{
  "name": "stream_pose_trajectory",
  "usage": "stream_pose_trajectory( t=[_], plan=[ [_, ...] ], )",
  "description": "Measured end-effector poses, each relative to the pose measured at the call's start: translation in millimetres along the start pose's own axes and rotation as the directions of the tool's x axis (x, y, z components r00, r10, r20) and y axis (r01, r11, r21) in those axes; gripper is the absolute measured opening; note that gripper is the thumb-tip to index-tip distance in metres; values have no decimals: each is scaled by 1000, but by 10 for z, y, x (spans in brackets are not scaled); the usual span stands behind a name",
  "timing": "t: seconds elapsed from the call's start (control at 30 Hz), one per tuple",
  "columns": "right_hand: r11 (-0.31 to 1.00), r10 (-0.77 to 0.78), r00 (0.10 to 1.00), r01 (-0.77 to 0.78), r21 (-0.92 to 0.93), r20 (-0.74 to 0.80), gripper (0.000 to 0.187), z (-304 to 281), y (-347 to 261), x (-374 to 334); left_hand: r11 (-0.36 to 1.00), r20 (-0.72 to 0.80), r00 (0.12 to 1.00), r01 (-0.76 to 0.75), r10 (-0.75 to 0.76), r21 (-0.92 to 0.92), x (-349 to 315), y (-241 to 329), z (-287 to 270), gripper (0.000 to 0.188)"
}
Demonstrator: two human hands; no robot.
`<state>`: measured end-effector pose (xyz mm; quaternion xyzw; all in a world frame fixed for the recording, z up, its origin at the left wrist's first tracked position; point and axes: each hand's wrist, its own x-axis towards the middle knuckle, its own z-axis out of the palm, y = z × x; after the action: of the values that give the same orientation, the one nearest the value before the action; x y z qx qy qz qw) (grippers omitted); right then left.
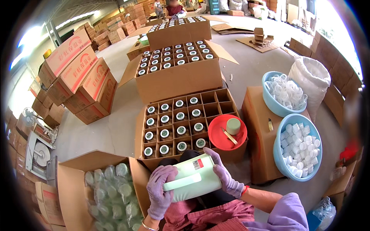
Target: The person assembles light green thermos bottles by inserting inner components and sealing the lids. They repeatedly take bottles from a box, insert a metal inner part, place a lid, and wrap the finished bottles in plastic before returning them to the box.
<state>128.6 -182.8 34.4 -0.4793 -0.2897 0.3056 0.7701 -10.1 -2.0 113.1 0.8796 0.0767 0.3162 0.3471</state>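
A pale green jug with a handle (196, 173), like a thermos jug, lies on its side above my lap, with a small red and white label near its right end. My left hand (161, 188), in a light purple glove, is closed round the left end by the handle. The gloved right hand (228, 178) grips the other end, thumb side up along the edge. Just beyond the jug stands a divided carton (135, 142) holding several white-capped jugs. On its right corner rests a red bowl (216, 143) with a green cup (233, 126) and a small pale tool, kind unclear.
At left, an open carton (71, 173) holds plastic-wrapped pale green jugs. Two blue basins stand on the right, one of white rings (266, 90), one of white caps (278, 154). More filled cartons (181, 82) line up ahead. Stacked boxes (83, 73) rise at left; a person (175, 10) is far back.
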Motion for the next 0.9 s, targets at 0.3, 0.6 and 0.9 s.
stream_pose_trajectory(
  t=[0.3, 0.6, 0.9],
  plan=[
    [891, -158, 961, 238, -387, 227, 66, 178, -140, 213, 793, 36, 831, 542, -556, -278, -153, -373, -62, 31],
    [816, -27, 977, 145, -559, 213, 40, -431, 53, 564, 672, -77, 676, 700, -733, -243, -324, -542, -439, 34],
    [-220, 66, 885, -439, -871, -462, 33, -2251, 1142, 994, 625, -124, 613, 767, -780, -143, -606, -935, -540, 37]
  ],
)
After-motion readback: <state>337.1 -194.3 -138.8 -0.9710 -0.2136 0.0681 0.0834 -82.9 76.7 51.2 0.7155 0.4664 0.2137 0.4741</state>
